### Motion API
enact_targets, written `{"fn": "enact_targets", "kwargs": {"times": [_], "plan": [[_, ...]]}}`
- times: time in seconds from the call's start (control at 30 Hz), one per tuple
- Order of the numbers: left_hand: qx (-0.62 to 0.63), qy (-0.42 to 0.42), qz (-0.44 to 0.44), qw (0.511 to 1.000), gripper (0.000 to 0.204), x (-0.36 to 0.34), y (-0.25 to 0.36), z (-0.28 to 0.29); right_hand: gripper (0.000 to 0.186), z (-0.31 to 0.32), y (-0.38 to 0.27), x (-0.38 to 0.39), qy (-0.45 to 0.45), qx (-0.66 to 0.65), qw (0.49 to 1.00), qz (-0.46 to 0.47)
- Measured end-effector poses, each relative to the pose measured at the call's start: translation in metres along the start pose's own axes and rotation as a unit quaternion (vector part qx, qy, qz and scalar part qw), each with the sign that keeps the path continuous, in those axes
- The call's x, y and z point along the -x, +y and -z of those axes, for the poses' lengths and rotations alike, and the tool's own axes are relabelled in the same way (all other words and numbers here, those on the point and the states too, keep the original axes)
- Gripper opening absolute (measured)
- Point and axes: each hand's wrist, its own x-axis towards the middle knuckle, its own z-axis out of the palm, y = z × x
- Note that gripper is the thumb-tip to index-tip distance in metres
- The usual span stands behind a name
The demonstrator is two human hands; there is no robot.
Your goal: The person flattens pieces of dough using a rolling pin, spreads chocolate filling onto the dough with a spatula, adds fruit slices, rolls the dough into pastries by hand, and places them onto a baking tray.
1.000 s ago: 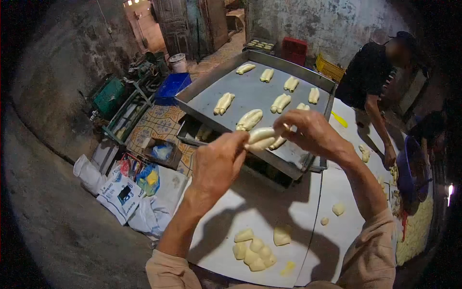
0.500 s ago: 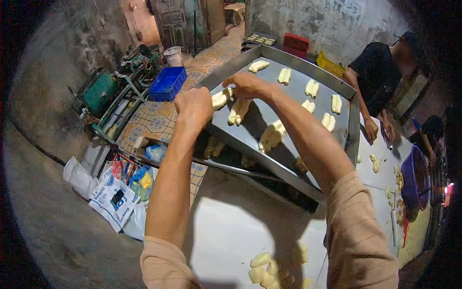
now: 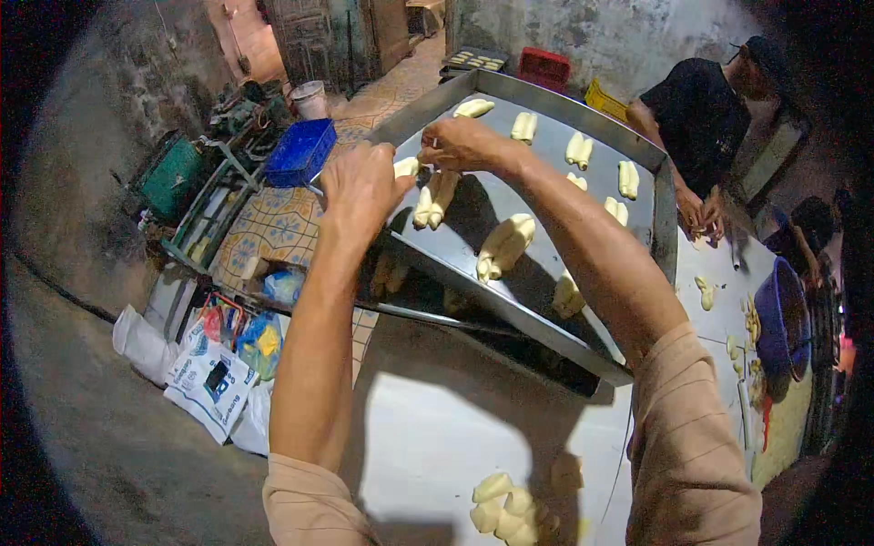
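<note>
Cream dough (image 3: 406, 167) is seen between the two hands, over the left part of the metal tray (image 3: 665, 218). Left hand (image 3: 358, 177): forearm extended nearly upright, wrist raised, fingers curled down, thumb side turned to the dough. Right hand (image 3: 466, 144): forearm slanted up and leftward across the tray, fingers bent down at the dough's right end. Fingertips of both are hidden; whether the dough is clamped or only touched cannot be told, nor whether it is borne by the tray.

Edges: the tray's raised near wall runs from below the grip down to the right. Just under the right hand, a paired roll (image 3: 435, 198) is placed, so little room is left on that side. A wider gap is found between the forearms. Left of the grip, beyond the tray, a blue crate (image 3: 300, 153) is set on patterned tile.

Textures: roll surfaces are smooth, rounded, softly creased lengthwise; tray floor is grey and flat. Well below the grip, rounded lumps (image 3: 510, 510) are clustered on the white table (image 3: 428, 428).
</note>
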Motion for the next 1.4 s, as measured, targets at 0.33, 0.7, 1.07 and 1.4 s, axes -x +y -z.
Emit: {"fn": "enact_targets", "kwargs": {"times": [0.33, 0.7, 1.07, 1.4], "plan": [[0.01, -0.134, 0.009, 0.991, 0.042, -0.008, 0.043, -0.014, 0.041, 0.003, 0.017, 0.024, -0.087, -0.122, 0.987, -0.066], [0.022, -0.182, -0.031, 0.983, 0.062, 0.021, 0.061, -0.006, 0.037, -0.028, 0.029, 0.074, 0.095, 0.0, 0.992, 0.08], [0.161, 0.038, -0.055, 0.985, 0.046, 0.221, -0.034, 0.078, 0.011, 0.032, -0.131, 0.354, 0.228, -0.023, 0.948, 0.221], [0.278, -0.074, 0.32, 0.903, 0.054, 0.525, 0.109, 0.081, 0.046, -0.11, -0.164, 0.666, -0.03, -0.164, 0.983, 0.08]]}}
